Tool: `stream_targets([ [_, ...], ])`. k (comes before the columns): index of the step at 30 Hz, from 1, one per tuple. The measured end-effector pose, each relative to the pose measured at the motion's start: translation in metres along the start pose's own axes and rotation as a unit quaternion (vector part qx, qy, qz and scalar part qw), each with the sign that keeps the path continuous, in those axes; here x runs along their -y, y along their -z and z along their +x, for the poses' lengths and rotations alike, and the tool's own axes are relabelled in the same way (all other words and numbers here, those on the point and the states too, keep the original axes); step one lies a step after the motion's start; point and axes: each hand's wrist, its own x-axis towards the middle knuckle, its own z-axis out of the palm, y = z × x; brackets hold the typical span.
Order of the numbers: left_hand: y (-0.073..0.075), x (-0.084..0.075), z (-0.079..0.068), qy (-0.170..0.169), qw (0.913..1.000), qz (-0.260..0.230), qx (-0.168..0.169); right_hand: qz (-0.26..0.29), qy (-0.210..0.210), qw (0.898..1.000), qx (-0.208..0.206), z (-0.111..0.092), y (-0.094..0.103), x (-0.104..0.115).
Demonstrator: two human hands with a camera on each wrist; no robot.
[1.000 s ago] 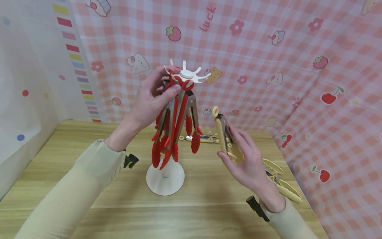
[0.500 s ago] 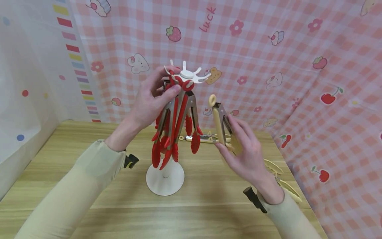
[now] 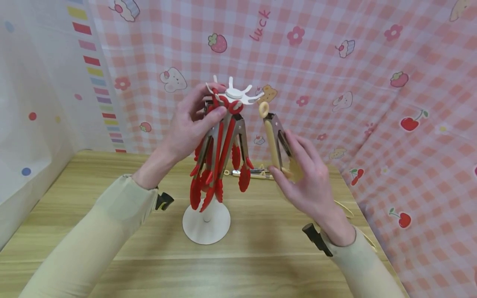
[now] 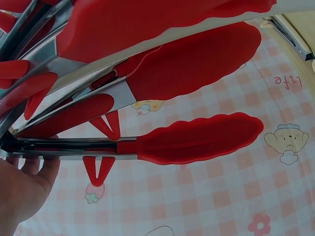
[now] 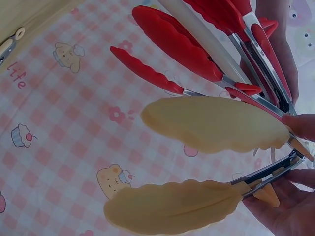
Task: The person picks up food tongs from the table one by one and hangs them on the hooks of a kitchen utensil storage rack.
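Several red tongs (image 3: 244, 179) with steel arms hang by their ring ends from a white stand with a hooked top (image 3: 234, 94). My left hand (image 3: 188, 124) grips the tops of the red tongs at the stand's left side, its thumb across their ring ends. Yellow tongs (image 3: 271, 142) are in my right hand (image 3: 307, 176), thumb on one arm and fingers on the other. Their ring end points up, just below and right of a bare hook. In the right wrist view, the yellow tongs' two scalloped heads (image 5: 211, 123) are spread apart.
The stand's round white base (image 3: 206, 231) rests on the wooden table (image 3: 167, 265). More yellow tongs (image 3: 253, 174) lie near the table's back edge. Others at the right (image 3: 344, 209) are partly hidden behind my right forearm. A checked cloth (image 3: 316, 66) hangs close behind the stand.
My right hand has raised the yellow tongs and brought them slightly left, so their ring end is closer to the hooks. My left hand and the red tongs have stayed in place.
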Motion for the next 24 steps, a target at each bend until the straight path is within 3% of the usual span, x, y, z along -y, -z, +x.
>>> stream_targets([
  [24,0.001,-0.001,-0.001,0.002,1.0,0.005,-0.002,0.003,-0.024,0.999,0.031,0.013,-0.002,0.002],
])
